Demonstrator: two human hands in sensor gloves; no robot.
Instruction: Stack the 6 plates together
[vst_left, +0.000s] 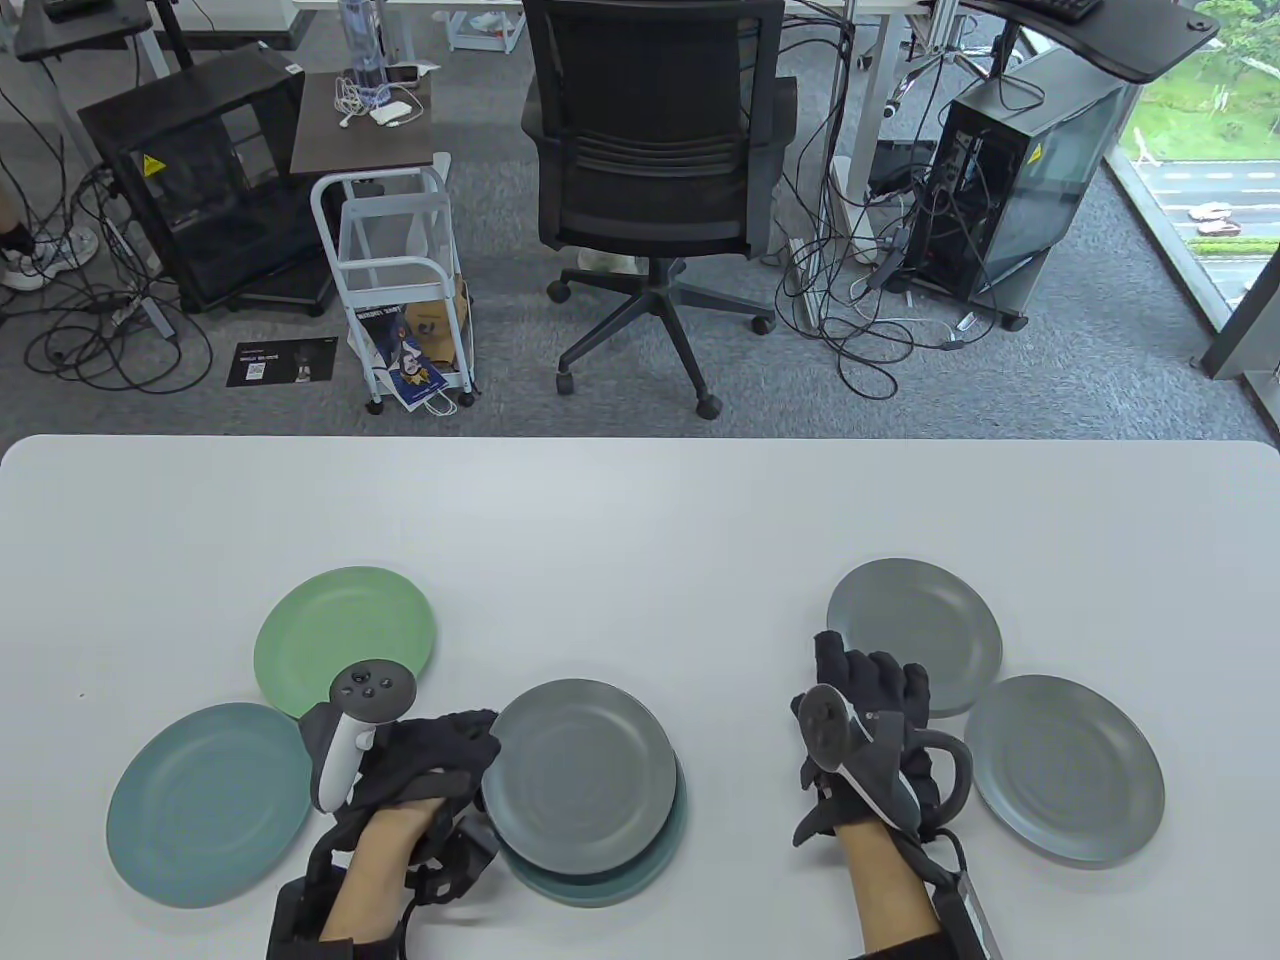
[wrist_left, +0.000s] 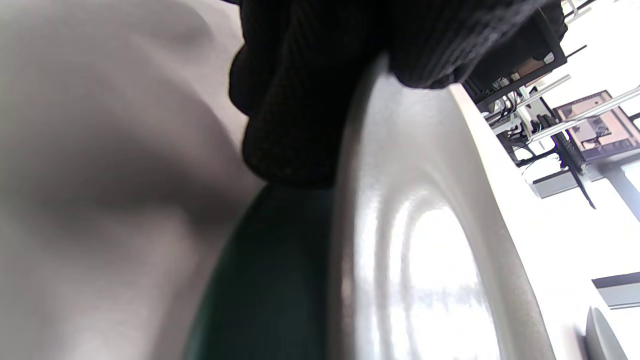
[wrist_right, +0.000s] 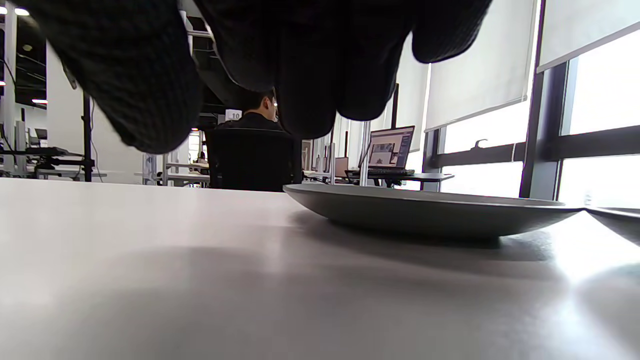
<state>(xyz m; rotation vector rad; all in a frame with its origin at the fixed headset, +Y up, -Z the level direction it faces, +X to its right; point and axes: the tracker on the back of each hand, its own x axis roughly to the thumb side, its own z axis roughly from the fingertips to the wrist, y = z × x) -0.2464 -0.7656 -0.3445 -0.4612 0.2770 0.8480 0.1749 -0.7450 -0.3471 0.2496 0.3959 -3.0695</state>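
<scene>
Six round plates lie on the white table (vst_left: 640, 520): three grey, two teal, one green. The left hand (vst_left: 430, 760) grips the rim of the dark grey plate (vst_left: 580, 775) stacked on a teal plate (vst_left: 610, 880); the right hand (vst_left: 870, 720) hovers with loose, empty fingers.

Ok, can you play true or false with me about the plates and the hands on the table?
1. A grey plate lies on top of a teal plate. True.
2. The green plate sits on the right side of the table. False: it is on the left, behind the blue plate.
3. The left hand touches the rim of the stacked grey plate. True: the left wrist view shows its fingers at that rim.
4. The right hand holds a plate in the air. False: it is beside the far grey plate, which lies flat on the table.
5. All six plates are in one stack. False: only two are stacked; four lie singly.
</scene>
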